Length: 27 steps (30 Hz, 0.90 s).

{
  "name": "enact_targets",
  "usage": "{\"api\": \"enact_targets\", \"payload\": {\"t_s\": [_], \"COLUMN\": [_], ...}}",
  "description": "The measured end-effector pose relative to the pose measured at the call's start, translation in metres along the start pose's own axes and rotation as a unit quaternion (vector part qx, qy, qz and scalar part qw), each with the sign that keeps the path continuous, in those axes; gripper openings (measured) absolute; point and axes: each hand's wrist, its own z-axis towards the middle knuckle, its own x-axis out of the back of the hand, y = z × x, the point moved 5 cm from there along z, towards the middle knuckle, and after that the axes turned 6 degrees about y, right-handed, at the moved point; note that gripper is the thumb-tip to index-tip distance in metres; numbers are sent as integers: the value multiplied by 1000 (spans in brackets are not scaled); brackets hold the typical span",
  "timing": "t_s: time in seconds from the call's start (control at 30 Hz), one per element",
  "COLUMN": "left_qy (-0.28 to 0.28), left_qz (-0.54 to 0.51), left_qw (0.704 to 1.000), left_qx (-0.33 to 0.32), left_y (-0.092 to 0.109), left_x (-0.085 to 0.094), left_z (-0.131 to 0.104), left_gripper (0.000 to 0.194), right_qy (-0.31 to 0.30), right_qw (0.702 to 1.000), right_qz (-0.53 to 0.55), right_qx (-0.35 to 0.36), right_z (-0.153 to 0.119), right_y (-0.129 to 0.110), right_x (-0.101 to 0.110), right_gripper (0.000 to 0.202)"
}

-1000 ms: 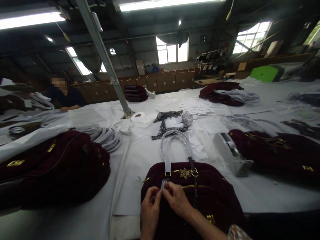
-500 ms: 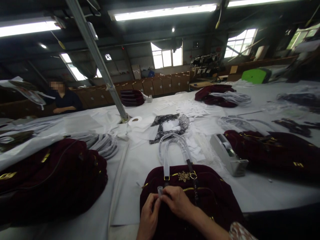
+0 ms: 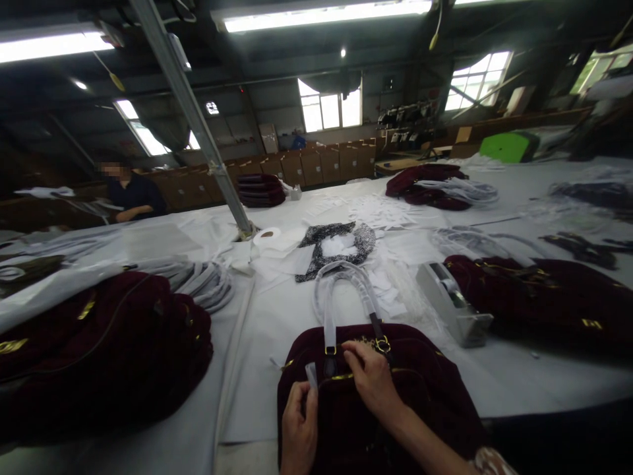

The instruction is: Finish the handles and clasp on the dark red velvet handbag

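Note:
A dark red velvet handbag (image 3: 420,402) lies flat in front of me, its handles (image 3: 346,284) wrapped in clear plastic and stretched away from me. My left hand (image 3: 299,429) rests on the bag's near left part and pinches a small strip of clear plastic (image 3: 311,375). My right hand (image 3: 372,381) lies on the bag's top edge with its fingertips at the gold ornament (image 3: 368,342) between the handle rings; whether it grips the ornament I cannot tell.
A stack of the same red bags (image 3: 99,356) lies at my left, another bag (image 3: 544,297) at the right behind a grey tape dispenser (image 3: 452,303). A speckled cloth (image 3: 341,241), a white roll (image 3: 268,235) and wrapped handles (image 3: 202,280) lie beyond. A person (image 3: 129,194) sits far left.
My right hand left the plastic strip and moved up to the gold ornament. The left hand keeps the strip. The view dipped slightly.

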Motion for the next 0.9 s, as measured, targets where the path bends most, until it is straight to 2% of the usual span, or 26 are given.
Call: {"api": "enact_targets", "payload": {"t_s": [0.07, 0.17, 0.33, 0.47, 0.6, 0.7, 0.9], "left_qy": [14, 27, 16, 19, 25, 21, 23], "left_qz": [4, 5, 1, 40, 83, 95, 81], "left_qw": [1000, 999, 999, 996, 989, 989, 995], "left_qx": [-3, -20, -38, -82, -121, -113, -52], "left_y": [-1, -3, -5, -3, 0, 0, -4], "left_x": [0, 0, -1, -3, -7, -10, -9], "left_z": [-1, -2, -5, -7, -9, -7, -3], "left_gripper": [32, 31, 25, 22, 22, 24, 33], "right_qy": [2, -39, -91, -114, -120, -100, -105], "right_qw": [998, 994, 986, 979, 975, 980, 979], "right_qz": [40, 62, 119, 151, 148, 134, 153], "right_qx": [-43, -78, -72, -71, -114, -106, -77], "right_z": [-11, -27, -32, -28, -27, -26, -28], "right_y": [-3, -8, -18, -20, -6, 4, 10], "right_x": [0, -15, -41, -45, -43, -41, -42], "right_gripper": [24, 27, 31, 29, 14, 7, 19]}}
